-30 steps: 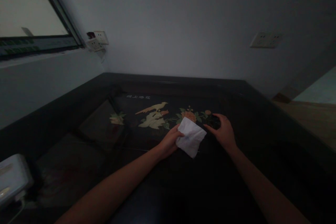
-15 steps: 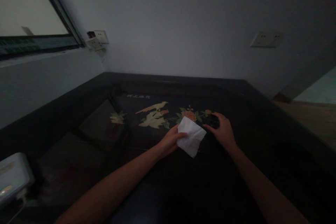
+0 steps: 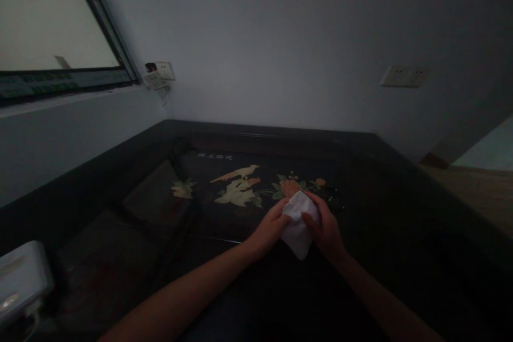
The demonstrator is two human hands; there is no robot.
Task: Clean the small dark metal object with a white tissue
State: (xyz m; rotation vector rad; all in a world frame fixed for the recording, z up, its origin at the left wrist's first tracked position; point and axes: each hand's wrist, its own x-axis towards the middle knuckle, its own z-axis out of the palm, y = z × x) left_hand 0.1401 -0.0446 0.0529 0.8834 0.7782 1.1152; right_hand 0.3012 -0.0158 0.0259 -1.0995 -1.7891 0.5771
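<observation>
A white tissue [image 3: 298, 232], slightly creased with one corner hanging down, is held between both hands above the dark table. My left hand [image 3: 271, 227] grips its left side, thumb on top. On the right edge my right hand [image 3: 326, 230] is closed, its fingers behind the sheet and its thumb in front. Just beyond the right hand lies a small dark object with a shiny rounded rim [image 3: 335, 200]; its kind is too dim to make out. Behind the tissue, the tabletop picture shows an orange flower [image 3: 290, 187] and a pale bird [image 3: 236, 173].
The glossy black table [image 3: 256, 129] stands against a wall. A white device with a cable [image 3: 24, 275] sits at the near left. Wall sockets [image 3: 404, 76] are at the right, with more sockets [image 3: 160, 74] by the window [image 3: 60, 21]. The room is dim.
My right hand has left the dark rimmed object and moved left to take hold of the tissue. The tissue has shifted slightly right and down in view; my left hand still holds it.
</observation>
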